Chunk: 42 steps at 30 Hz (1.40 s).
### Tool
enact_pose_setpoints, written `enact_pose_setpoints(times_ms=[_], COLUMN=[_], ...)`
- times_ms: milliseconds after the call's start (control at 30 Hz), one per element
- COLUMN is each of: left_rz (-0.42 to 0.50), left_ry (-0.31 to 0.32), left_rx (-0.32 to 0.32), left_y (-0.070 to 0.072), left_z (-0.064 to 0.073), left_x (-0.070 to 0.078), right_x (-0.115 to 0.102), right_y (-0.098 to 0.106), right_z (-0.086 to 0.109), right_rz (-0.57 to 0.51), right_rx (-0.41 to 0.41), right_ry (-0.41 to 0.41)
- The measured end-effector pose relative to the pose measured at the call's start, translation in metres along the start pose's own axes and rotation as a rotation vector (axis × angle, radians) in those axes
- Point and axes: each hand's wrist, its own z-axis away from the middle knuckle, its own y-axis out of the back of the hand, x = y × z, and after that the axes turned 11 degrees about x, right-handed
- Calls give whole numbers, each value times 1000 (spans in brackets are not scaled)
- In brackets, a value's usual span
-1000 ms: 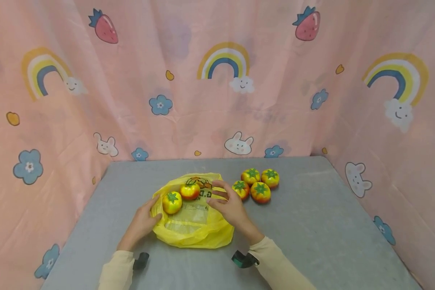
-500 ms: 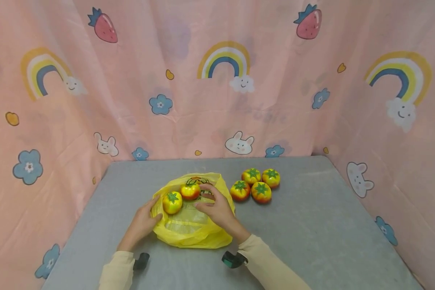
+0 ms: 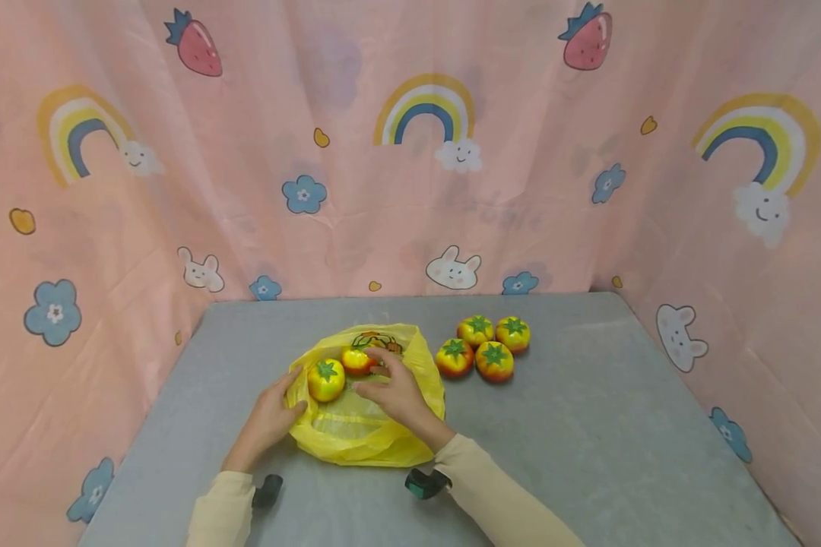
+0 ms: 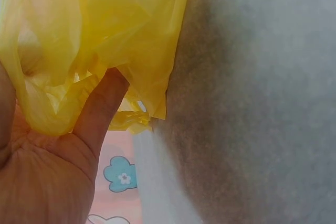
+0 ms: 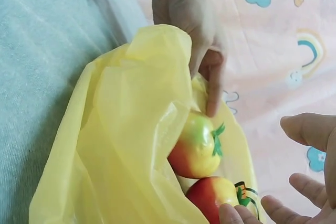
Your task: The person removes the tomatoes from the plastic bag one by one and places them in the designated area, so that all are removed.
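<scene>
A yellow plastic bag (image 3: 383, 450) lies with its mouth spread toward me on the table. Inside are two yellow-red tomatoes with green star-shaped tops: one at the left (image 3: 326, 380) and one farther back (image 3: 354, 362). My left hand (image 3: 270, 416) holds the bag's left rim; in the left wrist view its thumb (image 4: 102, 106) lies against the yellow film. Over the bag's mouth, my right hand (image 3: 405, 393) has its fingers spread and bent a little, fingertips right at the back tomato, partly hiding it. In the right wrist view a fingertip overlaps that red tomato (image 5: 207, 198).
Several more tomatoes (image 3: 494, 362) sit in a cluster just right of the bag. The grey table (image 3: 588, 425) is bounded at the back and sides by a pink printed curtain (image 3: 397, 220). A dark wrist device (image 3: 427, 483) is on each arm.
My right hand has moved left across the bag's mouth, from beside the tomato cluster to the back tomato inside. The left hand has stayed on the rim.
</scene>
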Motion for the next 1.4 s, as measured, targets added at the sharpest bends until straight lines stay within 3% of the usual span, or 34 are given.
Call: enact_pose_setpoints(times_ms=[433,1400], left_rz=[-6,-6], left_ry=[14,12], left_rx=[1,10], left_y=[0,-2], left_z=[-1,0], left_x=[2,-2], right_x=[3,13], right_y=[-18,-51], right_z=[-4,-14], right_rz=[117,166], right_rx=[-9,-60], right_ry=[-33,9])
